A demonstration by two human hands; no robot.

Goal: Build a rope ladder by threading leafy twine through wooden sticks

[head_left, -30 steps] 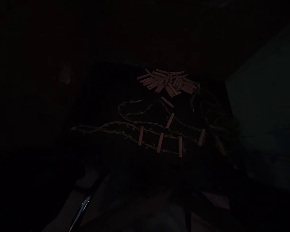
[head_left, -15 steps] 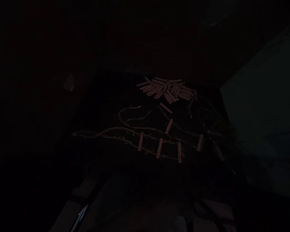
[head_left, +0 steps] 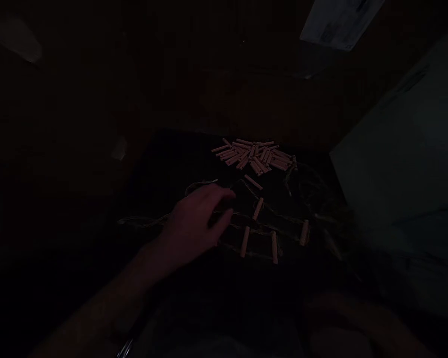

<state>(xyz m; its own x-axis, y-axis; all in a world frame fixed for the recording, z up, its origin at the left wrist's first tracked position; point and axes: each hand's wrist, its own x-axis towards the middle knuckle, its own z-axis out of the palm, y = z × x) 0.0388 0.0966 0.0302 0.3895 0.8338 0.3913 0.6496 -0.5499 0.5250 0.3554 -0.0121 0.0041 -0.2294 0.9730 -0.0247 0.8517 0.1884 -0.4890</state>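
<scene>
My left hand (head_left: 194,219) reaches over the left part of a cord strung with small wooden rungs. Its thumb and fingers are apart, with nothing between them, and it covers part of the cord. To its right, rungs such as this wooden stick (head_left: 245,241) and this stick (head_left: 275,247) lie across the braided cord (head_left: 261,231). Beyond them is another cord with a stick (head_left: 258,209) and a stick (head_left: 304,232) on it. Low at the right, my right hand (head_left: 328,303) is dark and blurred, so its fingers cannot be made out.
A pile of loose wooden sticks (head_left: 256,155) with holes in their ends lies at the back, and a single stick (head_left: 253,182) in front of it. Tangled cord (head_left: 321,199) lies to the right. A pale wall (head_left: 403,164) stands at the right. The scene is very dark.
My left hand has come into view from the lower left and now hides the leftmost rung. My right forearm has appeared at the lower right. The view has tilted up a little.
</scene>
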